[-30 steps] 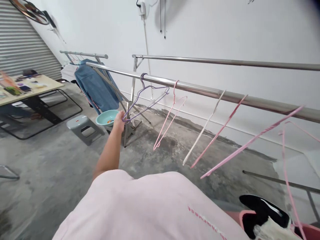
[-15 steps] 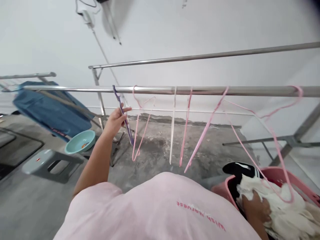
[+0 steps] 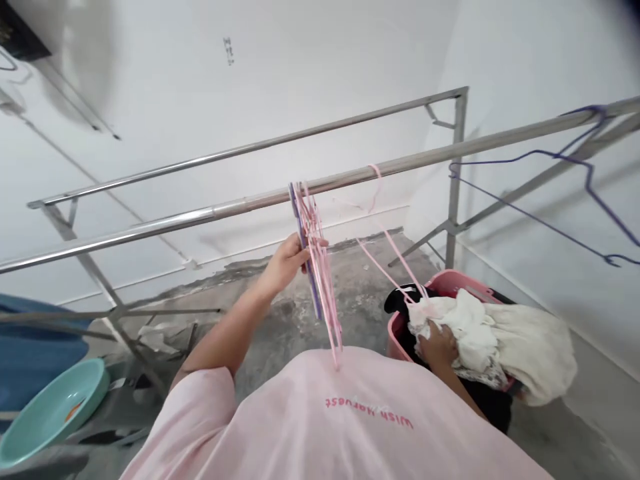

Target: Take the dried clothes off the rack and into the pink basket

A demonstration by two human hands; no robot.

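Observation:
My left hand is closed around a bunch of pink hangers and a purple hanger, bunched together on the front metal rail. To their right, a single pink hanger hangs from the same rail, its lower end reaching the laundry. At the right, my right hand grips white cloth lying over a pink basket; its fingertips are partly sunk in the fabric. Black cloth shows beneath the white cloth.
A dark purple hanger hangs on the rail at the far right. Behind runs a second metal rail. A teal basin and blue fabric are at the lower left. Rack legs stand on both sides.
My left hand has slid right along the rail, gathering the spread pink hangers against the purple one. The view has turned right. My right hand remains on the white cloth.

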